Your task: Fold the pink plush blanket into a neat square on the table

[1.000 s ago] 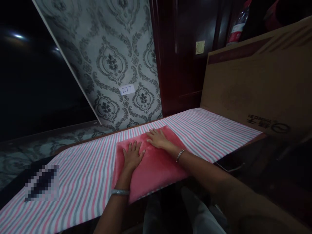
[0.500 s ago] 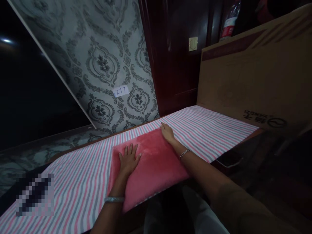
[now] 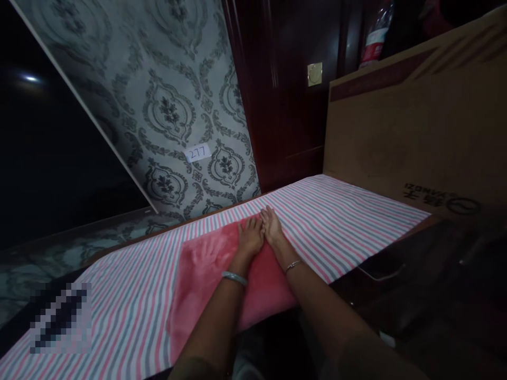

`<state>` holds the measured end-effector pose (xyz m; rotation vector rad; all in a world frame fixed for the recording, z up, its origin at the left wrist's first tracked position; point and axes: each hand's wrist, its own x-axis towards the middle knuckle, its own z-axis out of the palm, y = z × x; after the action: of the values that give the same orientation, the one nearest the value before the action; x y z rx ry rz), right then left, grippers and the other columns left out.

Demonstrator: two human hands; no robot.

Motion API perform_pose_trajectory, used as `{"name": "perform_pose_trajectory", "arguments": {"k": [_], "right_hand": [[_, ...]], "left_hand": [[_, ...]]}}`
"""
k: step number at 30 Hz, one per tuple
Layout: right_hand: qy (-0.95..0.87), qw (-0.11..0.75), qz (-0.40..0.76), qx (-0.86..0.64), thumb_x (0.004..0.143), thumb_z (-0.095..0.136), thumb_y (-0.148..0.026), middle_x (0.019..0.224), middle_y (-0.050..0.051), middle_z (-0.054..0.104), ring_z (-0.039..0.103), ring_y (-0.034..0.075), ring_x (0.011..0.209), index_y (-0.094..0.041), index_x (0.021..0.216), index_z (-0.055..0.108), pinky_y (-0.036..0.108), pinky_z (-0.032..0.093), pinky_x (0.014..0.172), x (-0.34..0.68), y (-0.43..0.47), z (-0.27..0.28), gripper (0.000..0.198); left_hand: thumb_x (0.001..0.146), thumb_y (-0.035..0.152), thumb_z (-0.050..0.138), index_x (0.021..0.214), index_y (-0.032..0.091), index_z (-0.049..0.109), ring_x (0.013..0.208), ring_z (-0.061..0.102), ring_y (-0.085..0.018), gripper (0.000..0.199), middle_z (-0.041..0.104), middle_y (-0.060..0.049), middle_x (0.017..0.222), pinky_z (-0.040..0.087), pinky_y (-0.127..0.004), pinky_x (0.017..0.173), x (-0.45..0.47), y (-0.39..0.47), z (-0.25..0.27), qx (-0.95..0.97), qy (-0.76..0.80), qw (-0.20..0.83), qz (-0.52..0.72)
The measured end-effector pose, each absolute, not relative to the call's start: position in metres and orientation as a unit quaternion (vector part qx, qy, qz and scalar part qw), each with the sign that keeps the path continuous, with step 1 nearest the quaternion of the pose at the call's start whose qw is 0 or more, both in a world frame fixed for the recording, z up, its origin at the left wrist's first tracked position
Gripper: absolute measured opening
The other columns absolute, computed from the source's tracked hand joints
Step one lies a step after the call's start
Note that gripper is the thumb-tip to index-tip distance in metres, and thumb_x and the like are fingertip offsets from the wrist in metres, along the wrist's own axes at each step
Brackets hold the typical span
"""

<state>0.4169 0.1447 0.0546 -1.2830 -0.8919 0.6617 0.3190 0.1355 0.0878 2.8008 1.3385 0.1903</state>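
Note:
A pink plush cloth (image 3: 206,295), soft and roughly rectangular, lies on a striped cloth (image 3: 134,295) in pink, grey and white. A pale handprint shows in its pile toward the left. My left hand (image 3: 251,235) rests flat near the plush piece's far right part, fingers apart and pointing away from me. Beside it, my right hand (image 3: 273,226) is set along the right edge, its fingers stretched out. The two hands nearly touch, and part of the right edge is hidden under my right hand and forearm.
A large cardboard box (image 3: 396,132) stands at the right end of the table, with a bottle (image 3: 375,42) behind it. A dark screen (image 3: 59,132) leans in at the left. Patterned wallpaper bears a paper label (image 3: 198,152) reading 277. A blurred-out item lies at lower left.
My left hand has moved right across the plush piece, from its left part to beside my right hand, leaving a print. My right hand stays at the right edge; the view shifted slightly.

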Motion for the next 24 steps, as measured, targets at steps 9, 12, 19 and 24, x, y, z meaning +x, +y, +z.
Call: {"name": "perform_pose_trajectory", "arguments": {"k": [9, 12, 19, 24], "right_hand": [[-0.413, 0.665, 0.306, -0.541, 0.097, -0.013, -0.050, 0.161, 0.017, 0.031, 0.040, 0.017, 0.143, -0.017, 0.160, -0.003, 0.040, 0.041, 0.109, 0.409, 0.149, 0.033, 0.072], [-0.389, 0.685, 0.320, -0.526, 0.099, -0.009, -0.045, 0.160, 0.018, 0.031, 0.040, 0.017, 0.143, -0.015, 0.160, 0.001, 0.041, 0.041, 0.109, 0.409, 0.147, 0.036, 0.069], [-0.366, 0.700, 0.359, -0.497, 0.098, -0.012, -0.046, 0.162, 0.021, 0.022, 0.034, 0.016, 0.147, -0.005, 0.159, 0.004, 0.038, 0.038, 0.112, 0.407, 0.141, 0.042, 0.075], [-0.379, 0.687, 0.361, -0.505, 0.098, -0.014, -0.047, 0.163, 0.020, 0.021, 0.032, 0.015, 0.147, -0.007, 0.159, 0.005, 0.037, 0.038, 0.112, 0.410, 0.140, 0.042, 0.075]], "left_hand": [[0.099, 0.045, 0.025, 0.154, 0.025, 0.033, 0.151, 0.021, -0.028, 0.059, 0.028, -0.007, 0.163, 0.013, -0.060, 0.121, 0.298, 0.144, 0.072, 0.904, 0.424, -0.031, 0.036], [0.098, 0.051, 0.026, 0.154, 0.023, 0.033, 0.151, 0.022, -0.030, 0.063, 0.027, -0.008, 0.163, 0.015, -0.061, 0.120, 0.264, 0.157, 0.081, 0.891, 0.450, -0.052, 0.024], [0.098, 0.050, 0.019, 0.156, 0.027, 0.029, 0.149, 0.025, -0.032, 0.062, 0.027, -0.009, 0.163, 0.020, -0.066, 0.116, 0.125, 0.186, 0.084, 0.774, 0.633, -0.019, -0.003], [0.098, 0.047, 0.024, 0.150, 0.014, 0.040, 0.150, 0.022, -0.037, 0.064, 0.027, -0.020, 0.161, 0.022, -0.067, 0.115, 0.096, 0.172, 0.101, 0.697, 0.711, -0.078, 0.042]]}}
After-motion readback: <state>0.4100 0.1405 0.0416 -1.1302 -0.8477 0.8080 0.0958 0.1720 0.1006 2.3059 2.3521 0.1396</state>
